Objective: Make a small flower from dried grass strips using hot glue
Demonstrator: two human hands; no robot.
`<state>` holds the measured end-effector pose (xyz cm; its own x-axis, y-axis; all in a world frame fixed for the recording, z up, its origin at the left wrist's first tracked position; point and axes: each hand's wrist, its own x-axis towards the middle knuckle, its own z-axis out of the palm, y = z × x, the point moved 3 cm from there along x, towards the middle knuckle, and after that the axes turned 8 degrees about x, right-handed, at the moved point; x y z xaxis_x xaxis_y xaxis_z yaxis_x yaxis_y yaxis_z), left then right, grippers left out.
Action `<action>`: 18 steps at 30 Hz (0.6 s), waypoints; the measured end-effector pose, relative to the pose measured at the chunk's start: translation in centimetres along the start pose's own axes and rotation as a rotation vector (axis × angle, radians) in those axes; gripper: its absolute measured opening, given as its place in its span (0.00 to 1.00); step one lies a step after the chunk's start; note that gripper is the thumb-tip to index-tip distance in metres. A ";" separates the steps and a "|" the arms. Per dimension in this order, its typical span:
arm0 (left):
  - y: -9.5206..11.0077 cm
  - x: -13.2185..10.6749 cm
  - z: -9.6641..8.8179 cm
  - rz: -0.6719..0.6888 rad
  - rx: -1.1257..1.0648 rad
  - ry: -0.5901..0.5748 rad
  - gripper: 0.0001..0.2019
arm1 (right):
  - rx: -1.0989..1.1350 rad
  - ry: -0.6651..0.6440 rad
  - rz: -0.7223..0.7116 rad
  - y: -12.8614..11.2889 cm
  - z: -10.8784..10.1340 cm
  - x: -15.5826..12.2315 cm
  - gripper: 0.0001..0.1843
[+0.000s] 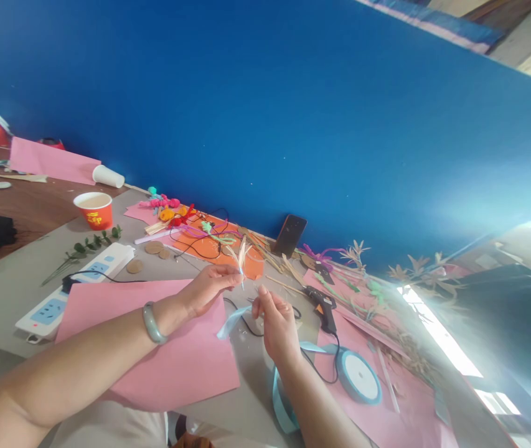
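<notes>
My left hand pinches a small bunch of pale dried leaves by its base, the tips pointing up. Something light blue shows at that base. Close by on the right, my right hand is closed, thumb against fingers, on a light blue ribbon whose end hangs to the left. More of this ribbon trails under my right wrist towards a ribbon spool lying on pink paper. My two hands are slightly apart above the table.
A glue gun with a black cable lies right of my hands. A phone leans on the blue partition. To the left are a power strip, pink paper and a red paper cup.
</notes>
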<state>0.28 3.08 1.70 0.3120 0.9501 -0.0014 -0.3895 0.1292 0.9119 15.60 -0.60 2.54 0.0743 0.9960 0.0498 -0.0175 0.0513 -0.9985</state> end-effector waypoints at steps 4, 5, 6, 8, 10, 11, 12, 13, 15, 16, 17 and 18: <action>0.2 -0.1 0.1 -0.003 -0.002 0.003 0.09 | 0.044 -0.052 0.026 0.0 0.2 0.0 0.14; 0.3 -0.1 0.1 -0.004 -0.003 0.002 0.10 | 0.048 -0.061 0.036 0.1 0.3 0.0 0.14; 0.3 -0.1 0.1 -0.007 -0.007 0.000 0.10 | 0.056 -0.064 0.042 0.2 0.3 0.0 0.15; 0.3 -0.1 0.2 -0.016 -0.018 -0.002 0.10 | 0.082 -0.059 0.047 0.4 0.3 0.1 0.18; 0.4 -0.2 0.2 -0.023 -0.025 0.001 0.10 | 0.087 -0.066 0.056 0.4 0.4 0.1 0.19; 0.4 -0.2 0.2 -0.023 -0.024 0.003 0.10 | 0.068 -0.077 0.062 0.4 0.4 0.1 0.19; 0.4 -0.2 0.3 -0.023 -0.024 0.007 0.10 | 0.043 -0.087 0.069 0.4 0.4 0.0 0.18; 0.4 -0.2 0.3 -0.026 -0.026 0.011 0.10 | 0.021 -0.095 0.074 0.3 0.4 -0.1 0.17; 0.4 -0.2 0.3 -0.030 -0.036 0.021 0.10 | 0.011 -0.085 0.077 0.2 0.3 -0.2 0.15; 0.4 -0.2 0.3 -0.029 -0.042 0.025 0.10 | 0.022 -0.064 0.072 0.1 0.3 -0.3 0.16; 0.4 -0.2 0.3 -0.026 -0.043 0.023 0.10 | 0.035 -0.039 0.063 0.1 0.2 -0.3 0.17; 0.3 -0.1 0.3 -0.020 -0.041 0.016 0.10 | 0.042 -0.017 0.056 0.0 0.1 -0.3 0.19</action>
<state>0.33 2.92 2.12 0.3067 0.9514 -0.0263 -0.4183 0.1596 0.8942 15.47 -0.88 2.49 0.0550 0.9985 -0.0054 -0.0634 -0.0019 -0.9980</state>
